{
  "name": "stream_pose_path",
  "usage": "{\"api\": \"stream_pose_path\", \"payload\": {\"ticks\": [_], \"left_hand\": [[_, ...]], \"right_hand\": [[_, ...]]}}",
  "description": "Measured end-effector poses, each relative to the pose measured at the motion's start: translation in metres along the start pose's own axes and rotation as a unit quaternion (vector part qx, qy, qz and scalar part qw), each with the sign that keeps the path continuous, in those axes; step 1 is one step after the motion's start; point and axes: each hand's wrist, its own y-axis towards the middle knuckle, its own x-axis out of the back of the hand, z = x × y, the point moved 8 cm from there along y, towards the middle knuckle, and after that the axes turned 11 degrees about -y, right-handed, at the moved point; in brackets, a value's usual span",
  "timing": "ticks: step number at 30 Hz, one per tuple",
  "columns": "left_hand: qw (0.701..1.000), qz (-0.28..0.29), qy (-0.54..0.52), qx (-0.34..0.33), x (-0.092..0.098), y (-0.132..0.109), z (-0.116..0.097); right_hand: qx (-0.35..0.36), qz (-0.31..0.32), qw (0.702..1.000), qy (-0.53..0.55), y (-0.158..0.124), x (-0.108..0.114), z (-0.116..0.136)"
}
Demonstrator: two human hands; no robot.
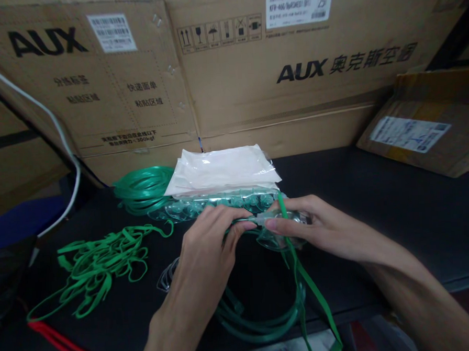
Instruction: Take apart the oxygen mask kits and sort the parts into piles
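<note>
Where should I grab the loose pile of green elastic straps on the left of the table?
Pinch the dense tangled middle of the green elastic straps, coming straight down from above. They lie flat and loosely looped on the black table, so the stray ends would likely slide or pull out singly. Both the left hand and right hand are holding the clear mask.

The scene is dimly and evenly lit, glare is seen on the plastic bags point(222, 168), and edges are bent by wide-angle distortion.
</note>
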Motion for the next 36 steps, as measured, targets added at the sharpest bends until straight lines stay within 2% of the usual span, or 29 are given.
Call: {"api": "stream_pose_path", "payload": {"ticks": [8,15,18,25,30,36], "left_hand": [[1.0,0.019,0.013,-0.006,-0.004,-0.004,0.004],[0.998,0.052,0.023,0.009,-0.006,-0.007,0.009],[0.998,0.059,0.031,0.016,-0.007,-0.006,0.01],[0.998,0.051,0.011,0.023,-0.007,-0.003,0.008],[1.0,0.027,0.004,0.004,-0.006,-0.004,0.004],[0.999,0.034,0.018,-0.009,-0.009,-0.007,0.002]], "right_hand": [[0.05,-0.056,0.992,-0.105,-0.003,0.002,0.014],[0.119,-0.106,0.968,-0.193,-0.005,0.001,0.023],[0.104,-0.105,0.971,-0.186,-0.004,-0.001,0.021],[0.035,-0.054,0.992,-0.107,-0.002,0.001,0.01],[0.043,-0.034,0.995,-0.078,-0.003,0.002,0.014],[0.062,-0.065,0.987,-0.133,-0.005,0.003,0.018]]}}
